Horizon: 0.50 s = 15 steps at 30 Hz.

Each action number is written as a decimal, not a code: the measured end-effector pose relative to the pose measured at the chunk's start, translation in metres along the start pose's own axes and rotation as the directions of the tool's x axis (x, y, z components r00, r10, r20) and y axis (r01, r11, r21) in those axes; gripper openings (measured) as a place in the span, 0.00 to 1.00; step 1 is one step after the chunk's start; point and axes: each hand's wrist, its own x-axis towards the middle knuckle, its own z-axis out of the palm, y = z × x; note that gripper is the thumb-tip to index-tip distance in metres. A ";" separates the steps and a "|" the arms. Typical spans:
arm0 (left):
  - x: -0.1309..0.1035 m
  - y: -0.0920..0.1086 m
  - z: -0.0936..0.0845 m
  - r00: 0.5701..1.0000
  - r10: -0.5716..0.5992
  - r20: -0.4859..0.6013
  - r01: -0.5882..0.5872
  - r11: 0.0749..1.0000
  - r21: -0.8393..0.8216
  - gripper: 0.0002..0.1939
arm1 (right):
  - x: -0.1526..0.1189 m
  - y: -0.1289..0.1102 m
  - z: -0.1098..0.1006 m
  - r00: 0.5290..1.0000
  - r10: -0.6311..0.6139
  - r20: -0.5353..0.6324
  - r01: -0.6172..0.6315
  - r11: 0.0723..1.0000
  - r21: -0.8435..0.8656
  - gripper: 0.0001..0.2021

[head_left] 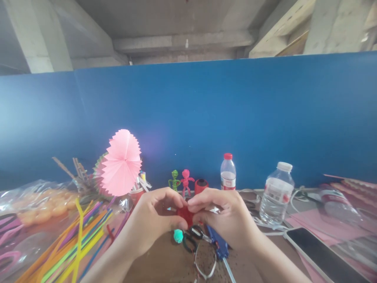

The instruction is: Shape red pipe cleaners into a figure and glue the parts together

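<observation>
My left hand (156, 214) and my right hand (225, 216) meet above the middle of the table. Between their fingertips they hold a small red fuzzy piece (184, 215), perhaps coiled pipe cleaner; the fingers partly cover it. Just below lies a teal ball (178, 236). Black-handled scissors (191, 242) are on the tabletop under the hands. Beside my right hand, partly behind it, is a blue tool like a glue gun (219, 243), with a white cable looping near it. A green figure (174, 181) and a pink figure (186, 181) stand behind the hands.
Colourful pipe cleaners (79, 236) spread across the left, before a bag of orange balls (50, 204). A pink paper fan (123, 165) stands behind. To the right are a red-capped bottle (228, 173), a white-capped bottle (277, 194) and a phone (321, 251). A blue partition (188, 110) closes the back.
</observation>
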 end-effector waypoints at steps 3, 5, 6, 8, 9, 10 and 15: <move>0.002 -0.006 0.000 0.996 -0.068 0.052 0.076 0.984 -0.164 0.13 | 0.001 -0.001 -0.001 0.999 -0.026 0.025 0.024 0.997 0.067 0.10; 0.002 -0.010 0.001 0.991 -0.106 0.078 0.123 0.955 -0.271 0.12 | 0.002 -0.001 -0.003 0.999 -0.023 0.048 0.018 0.994 0.111 0.09; 0.001 -0.012 0.002 0.989 -0.122 0.088 0.144 0.937 -0.319 0.12 | 0.002 0.000 -0.004 0.998 -0.029 0.056 0.022 0.993 0.116 0.09; 0.000 -0.015 0.004 0.982 -0.151 0.112 0.183 0.897 -0.402 0.13 | 0.003 0.000 -0.006 0.996 -0.056 0.066 0.050 0.995 0.092 0.09; -0.001 -0.015 0.005 0.979 -0.157 0.128 0.198 0.876 -0.439 0.13 | 0.003 0.000 -0.007 0.995 -0.072 0.071 0.067 0.995 0.071 0.10; -0.002 -0.016 0.006 0.977 -0.159 0.144 0.209 0.855 -0.475 0.13 | 0.003 0.000 -0.008 0.993 -0.086 0.079 0.082 0.995 0.051 0.11; -0.002 -0.018 0.011 0.970 -0.160 0.183 0.237 0.788 -0.568 0.12 | 0.003 0.000 -0.010 0.989 -0.108 0.105 0.108 0.994 0.011 0.12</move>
